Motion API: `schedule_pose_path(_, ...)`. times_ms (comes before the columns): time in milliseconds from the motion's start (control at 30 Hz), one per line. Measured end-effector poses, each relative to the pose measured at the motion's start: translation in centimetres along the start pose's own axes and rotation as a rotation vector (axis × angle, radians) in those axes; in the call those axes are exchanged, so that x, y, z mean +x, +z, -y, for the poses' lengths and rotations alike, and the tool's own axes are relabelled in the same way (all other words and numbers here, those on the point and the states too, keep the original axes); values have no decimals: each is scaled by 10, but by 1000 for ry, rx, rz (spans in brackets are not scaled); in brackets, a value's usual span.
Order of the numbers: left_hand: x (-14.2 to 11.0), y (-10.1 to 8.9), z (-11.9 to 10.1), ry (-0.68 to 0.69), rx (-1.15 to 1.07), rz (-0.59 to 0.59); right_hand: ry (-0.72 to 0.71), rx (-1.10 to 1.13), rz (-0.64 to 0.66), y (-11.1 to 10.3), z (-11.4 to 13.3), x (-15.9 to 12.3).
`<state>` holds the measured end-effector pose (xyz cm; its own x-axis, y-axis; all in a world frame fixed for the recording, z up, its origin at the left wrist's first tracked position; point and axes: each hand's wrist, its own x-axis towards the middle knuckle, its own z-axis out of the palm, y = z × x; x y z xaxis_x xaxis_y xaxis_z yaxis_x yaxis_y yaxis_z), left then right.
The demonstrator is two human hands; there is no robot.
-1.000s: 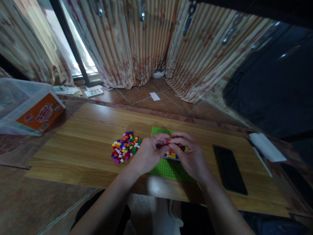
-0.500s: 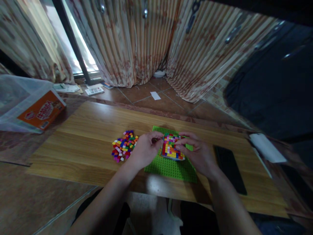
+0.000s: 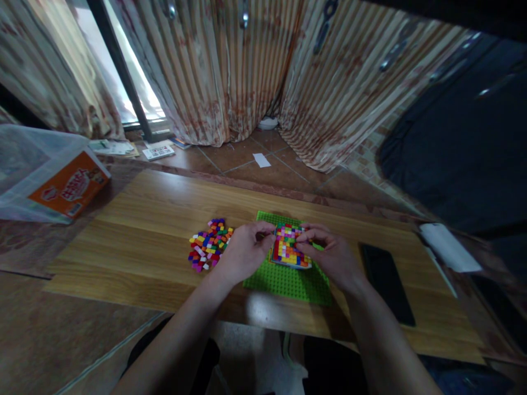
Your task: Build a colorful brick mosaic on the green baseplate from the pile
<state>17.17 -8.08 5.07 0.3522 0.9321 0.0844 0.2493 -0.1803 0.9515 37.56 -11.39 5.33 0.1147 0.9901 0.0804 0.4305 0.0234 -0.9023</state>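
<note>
A flat block built of many small coloured toy bricks point(image 3: 288, 253) sits on a green studded baseplate point(image 3: 284, 285). My left hand point(image 3: 247, 247) is curled at the block's left edge, with thumb and forefinger against it. From the right side, my right hand point(image 3: 329, 255) reaches over the block. Its thumb and forefinger come close together on top of the bricks, and its other fingers lie along the far right corner. Whatever is between those fingertips is too small to make out. Left of my left hand lies a pile of loose toy bricks point(image 3: 209, 244), partly hidden by that hand.
The wooden table point(image 3: 135, 241) carries a black phone-like slab point(image 3: 387, 282) to the right of the baseplate. A clear plastic bin point(image 3: 41, 181) with an orange label stands at the far left. A white object point(image 3: 448, 248) lies by the right end, and striped curtains point(image 3: 247, 71) hang beyond.
My right thumb and forefinger have shifted slightly on top of the block. My left hand stays at the block's left edge, and the pile looks the same.
</note>
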Motion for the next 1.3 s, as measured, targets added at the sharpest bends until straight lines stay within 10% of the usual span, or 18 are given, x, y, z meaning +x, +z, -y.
schedule_pose_path(533, 3, -6, 6, 5, 3, -25, 19, 45, 75, -1, -2, 5)
schedule_pose_path(900, 6, -44, 8, -87, -99, -273, -111, -267, 182, -19, 18, -4)
schedule_pose_path(1300, 6, -84, 16, -138, -279, -484, -304, -459, 225, -2, -13, 5)
